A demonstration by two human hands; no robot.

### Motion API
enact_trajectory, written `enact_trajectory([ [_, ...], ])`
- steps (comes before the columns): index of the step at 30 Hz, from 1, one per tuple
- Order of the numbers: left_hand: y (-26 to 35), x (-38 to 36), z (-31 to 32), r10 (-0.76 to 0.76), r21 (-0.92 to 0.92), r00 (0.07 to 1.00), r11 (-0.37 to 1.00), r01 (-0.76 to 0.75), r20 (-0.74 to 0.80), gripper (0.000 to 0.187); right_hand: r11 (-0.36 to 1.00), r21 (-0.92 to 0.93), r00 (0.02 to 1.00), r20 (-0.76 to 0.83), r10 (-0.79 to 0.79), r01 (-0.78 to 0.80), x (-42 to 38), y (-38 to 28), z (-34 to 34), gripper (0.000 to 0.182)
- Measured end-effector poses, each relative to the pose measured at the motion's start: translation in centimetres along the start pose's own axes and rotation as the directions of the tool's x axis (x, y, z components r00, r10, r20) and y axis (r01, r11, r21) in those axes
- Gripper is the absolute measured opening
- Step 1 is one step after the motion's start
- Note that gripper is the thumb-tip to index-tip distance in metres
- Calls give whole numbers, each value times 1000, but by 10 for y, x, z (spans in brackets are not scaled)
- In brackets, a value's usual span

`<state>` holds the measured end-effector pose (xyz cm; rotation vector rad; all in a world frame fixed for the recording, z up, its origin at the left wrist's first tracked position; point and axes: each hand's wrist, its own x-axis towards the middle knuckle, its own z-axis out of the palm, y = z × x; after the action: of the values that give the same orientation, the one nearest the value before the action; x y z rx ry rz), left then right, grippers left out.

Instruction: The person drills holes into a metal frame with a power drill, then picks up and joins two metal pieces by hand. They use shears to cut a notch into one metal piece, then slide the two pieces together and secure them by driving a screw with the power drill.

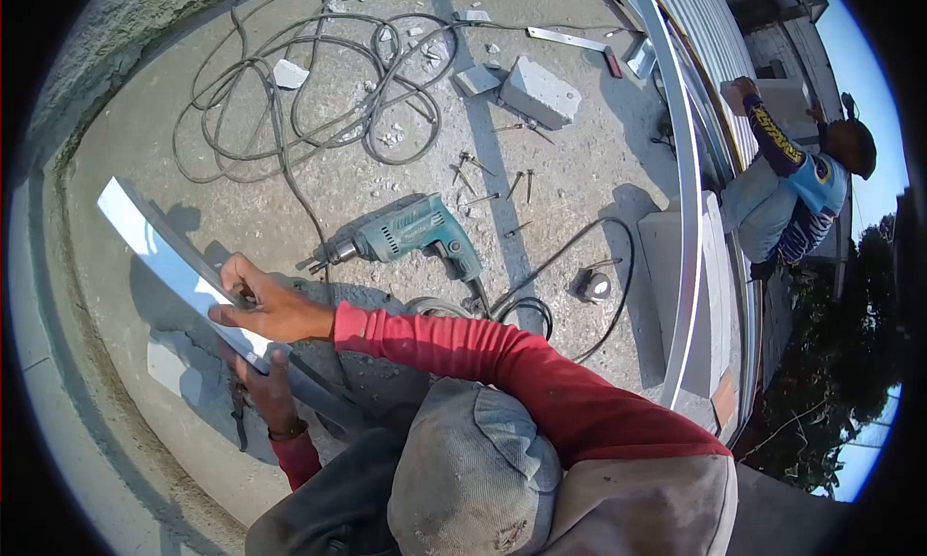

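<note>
A long metal profile (pixel 159 242) with a bright flat face slants from the upper left down toward my lap. My right hand (pixel 266 303), reaching across in a red sleeve, has its thumb and fingers closed on the profile's edge. Lower down, my left hand (pixel 268 387), with a dark band at the wrist, grips the same piece from beneath; some of its fingers are hidden. A teal power drill (pixel 415 233) lies on the concrete to the right of my hands, its bit pointing toward them. A pale broken block (pixel 183 366) rests beside the profile.
Coiled black cable (pixel 280 122) spreads across the top. Nearby are a block chunk (pixel 541 93), a square (pixel 570 41), loose screws or nails (pixel 465 177) and a round tape-like object (pixel 593 286). A long metal strip (pixel 688 199) crosses at right. Another person (pixel 797 175) crouches beyond, hands on a block.
</note>
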<state>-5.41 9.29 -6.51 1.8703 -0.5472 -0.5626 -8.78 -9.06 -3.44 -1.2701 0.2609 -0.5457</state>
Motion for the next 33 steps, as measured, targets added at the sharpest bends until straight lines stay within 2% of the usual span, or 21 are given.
enact_trajectory([
  [3, -21, 17, -13, 111, 88, 980, 988, -127, 165, 91, 994, -24, 994, 23, 106, -106, 8, -20, 3, 47],
  [5, 15, 15, 6, 215, 227, 976, 949, -218, 38, 105, 993, 3, 992, -36, 122, -122, 20, -13, 10, 55],
  [6, 30, 14, 13, 216, 230, 972, 945, -231, 88, 105, 988, 32, 987, -55, 153, -152, 21, -13, 10, 64],
  [9, 49, 11, 20, 156, 349, 987, 924, -157, 32, 113, 982, -76, 981, -108, 162, -170, 27, 1, 5, 75],
  [10, 44, 13, 12, 110, 256, 994, 960, -111, 18, 106, 981, -118, 984, -110, 143, -156, 35, 17, 4, 75],
  [11, 40, 15, 3, 59, 162, 998, 985, -60, 7, 100, 981, 85, 961, -206, 186, -172, 40, 27, 3, 74],
  [12, 39, 15, -10, 56, 167, 998, 984, -57, 9, 100, 981, 91, 960, -207, 190, -174, 43, 29, 0, 74],
  [14, 43, 22, -35, -205, 51, 977, 977, 208, -63, 88, 937, 19, 880, -339, 334, -348, 54, 27, -13, 71],
  [17, 52, 20, -62, -422, -333, 901, 868, 369, -99, 64, 908, -187, 829, -506, 239, -376, 77, 72, -27, 64],
  [19, 51, 13, -85, -321, -403, 944, 876, 264, -78, 51, 909, -305, 871, -479, 112, -285, 81, 64, -49, 45],
  [20, 52, 9, -93, -358, -552, 922, 803, 224, -146, 50, 841, -364, 861, -463, 210, -401, 87, 65, -59, 36],
  [21, 58, 2, -104, -343, -645, 934, 737, 201, -102, 55, 866, -398, 908, -395, 137, -304, 92, 67, -70, 33],
  [22, 57, -3, -111, -291, -717, 938, 694, 70, -189, 57, 813, -397, 889, -350, 296, -427, 97, 59, -78, 34],
  [24, 49, -19, -138, -267, -761, 920, 647, -48, -286, 62, 823, -467, 925, -342, 168, -322, 103, 68, -87, 32],
  [25, 45, -33, -151, -277, -753, 896, 653, -89, -346, 62, 576, -814, 884, -323, -339, -76, 105, 74, -81, 31],
  [26, 39, -44, -162, -304, -761, 863, 636, -132, -404, 64, 142, -989, 651, -86, -754, 33, 109, 79, -73, 30],
  [27, 34, -54, -168, -334, -769, 829, 616, -169, -449, 66, 147, -986, 657, -62, -751, 75, 108, 70, -52, 30],
  [29, 26, -81, -172, -350, -774, 809, 604, -191, -472, 66, 649, -694, 928, 76, -365, 313, 84, 37, 10, 32],
  [30, 23, -92, -174, -346, -782, 816, 593, -192, -463, 66, 736, -651, 963, 270, -3, 185, 68, 34, 36, 32],
  [31, 21, -102, -172, -400, -789, 777, 584, -193, -486, 67, 767, -641, 827, 450, 337, 37, 55, 32, 59, 33],
  [33, 22, -118, -167, -496, -775, 695, 616, -139, -520, 64, 690, -676, 598, 673, 435, 259, 10, 72, 96, 49],
])
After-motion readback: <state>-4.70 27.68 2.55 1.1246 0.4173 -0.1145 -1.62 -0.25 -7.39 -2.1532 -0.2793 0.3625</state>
